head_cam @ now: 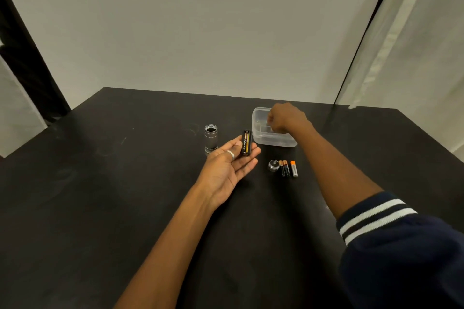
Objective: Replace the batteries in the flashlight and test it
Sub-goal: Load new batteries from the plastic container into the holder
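Nearest the front edge of the black tabletop, two bare forearms reach in, the right one from a dark sleeve with white stripes. Toward the middle of the tabletop the left hand lies palm up with fingers spread, a ring on one finger, and a black battery holder with a battery in it rests across the fingertips, not clamped. Just right of that hand, three loose batteries lie side by side, touching a small round cap at their left. Behind the left hand the silver flashlight body stands upright, open end up. Farther back, toward the rear edge, the right hand is curled down into a clear plastic container; whether it grips anything cannot be told.
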A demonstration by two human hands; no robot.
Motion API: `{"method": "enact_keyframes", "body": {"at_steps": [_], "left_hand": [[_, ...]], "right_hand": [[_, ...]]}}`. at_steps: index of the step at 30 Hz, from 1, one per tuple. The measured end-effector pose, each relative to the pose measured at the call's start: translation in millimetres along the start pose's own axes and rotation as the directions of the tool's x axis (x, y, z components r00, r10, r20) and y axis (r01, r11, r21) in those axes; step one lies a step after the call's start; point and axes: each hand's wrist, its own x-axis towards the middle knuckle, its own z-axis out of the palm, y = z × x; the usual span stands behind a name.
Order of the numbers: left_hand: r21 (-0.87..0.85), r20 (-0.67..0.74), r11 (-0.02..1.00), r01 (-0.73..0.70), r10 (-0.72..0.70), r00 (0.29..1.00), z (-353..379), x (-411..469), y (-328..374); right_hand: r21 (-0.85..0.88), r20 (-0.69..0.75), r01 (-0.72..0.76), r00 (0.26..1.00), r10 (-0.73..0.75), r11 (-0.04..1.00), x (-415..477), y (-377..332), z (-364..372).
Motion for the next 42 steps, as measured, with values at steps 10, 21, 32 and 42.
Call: {"method": "enact_keyframes", "body": {"at_steps": [10,21,32,42], "left_hand": [[-0.011,0.000,1.000,-0.009,0.009,1.000,2,-3,0],[-0.009,-0.006,1.000,-0.010,0.010,1.000,0,0,0],[0.003,-0.008,1.000,-0.020,0.020,1.000,2,-1,-1],[0.020,-0.007,0.999,-0.027,0.027,1.000,1,-1,-1]], "right_hand": [[0.009,-0.126,-0.006,0.992,0.007,1.000,-3,0,1],[0.064,-0.048,0.030,0.998,-0.027,0.997,-1,5,0],[0.740,-0.462,0.421,0.885,-0.058,0.524,-97,-4,-30],[0.847,-0.417,0.325,0.897,0.147,0.420,-149,-10,12]]}}
